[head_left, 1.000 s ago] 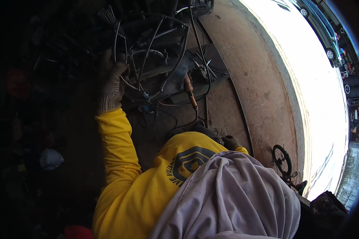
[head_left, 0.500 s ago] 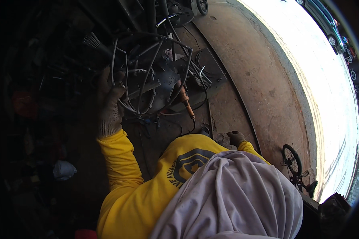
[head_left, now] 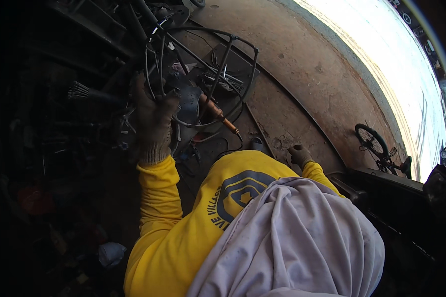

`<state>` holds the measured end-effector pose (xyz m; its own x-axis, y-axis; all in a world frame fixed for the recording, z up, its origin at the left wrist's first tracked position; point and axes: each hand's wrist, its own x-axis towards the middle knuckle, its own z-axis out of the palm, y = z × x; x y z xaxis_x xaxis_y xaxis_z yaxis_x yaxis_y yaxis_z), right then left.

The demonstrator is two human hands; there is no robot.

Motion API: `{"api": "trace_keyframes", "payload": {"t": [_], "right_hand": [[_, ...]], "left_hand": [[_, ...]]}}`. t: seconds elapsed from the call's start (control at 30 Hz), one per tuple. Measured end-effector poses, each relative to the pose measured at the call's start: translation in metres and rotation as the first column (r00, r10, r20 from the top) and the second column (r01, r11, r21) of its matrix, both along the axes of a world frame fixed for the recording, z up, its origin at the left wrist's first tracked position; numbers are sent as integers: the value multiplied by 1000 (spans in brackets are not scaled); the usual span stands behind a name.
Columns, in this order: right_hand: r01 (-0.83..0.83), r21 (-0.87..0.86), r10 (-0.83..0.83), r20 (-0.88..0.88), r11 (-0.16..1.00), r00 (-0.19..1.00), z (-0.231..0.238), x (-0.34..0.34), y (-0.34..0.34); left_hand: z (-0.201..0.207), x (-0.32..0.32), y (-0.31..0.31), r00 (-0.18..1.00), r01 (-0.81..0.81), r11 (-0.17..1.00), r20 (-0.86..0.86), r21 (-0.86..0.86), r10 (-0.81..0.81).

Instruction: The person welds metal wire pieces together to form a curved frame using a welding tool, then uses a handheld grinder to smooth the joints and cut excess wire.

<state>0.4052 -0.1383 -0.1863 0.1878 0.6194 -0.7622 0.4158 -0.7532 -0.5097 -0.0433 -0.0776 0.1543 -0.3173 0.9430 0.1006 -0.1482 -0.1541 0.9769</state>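
My left hand, in a knitted work glove, is closed round the near left side of a cage-like frame of bent dark metal rods. The frame is held up off the ground, tilted. Behind its rods lies an orange-bodied power tool, which looks like an angle grinder, with a dark cord from its rear end. A dark curved plate or guard shows beside the tool's front. My right hand, also gloved, is low at my right side, apart from the frame. Its fingers look curled, with nothing visible in them.
Beyond the frame sits a dark metal plate with thin rods and cables. A brush-like bundle lies at the left among dim clutter. A long thin bar crosses the brown floor. A small bicycle stands right.
The view has turned. The frame has swung right and tilted in my left hand, showing more of its rods. My right hand stays at my side, its fingers more drawn in.
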Motion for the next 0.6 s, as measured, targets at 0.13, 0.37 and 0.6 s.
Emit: {"api": "trace_keyframes", "payload": {"t": [0.13, 0.37, 0.6], "right_hand": [[92, 380, -19, -190, 920, 982, 97, -71, -14], [343, 644, -99, -384, 684, 918, 253, -160, -30], [607, 252, -233, -761, 754, 606, 241, -173, -24]], "left_hand": [[-31, 25, 11, 975, 65, 998, -212, 4, -63], [-52, 59, 6, 943, 175, 916, -207, -360, -261], [-64, 93, -2, 883, 425, 722, 74, -546, -463]]}}
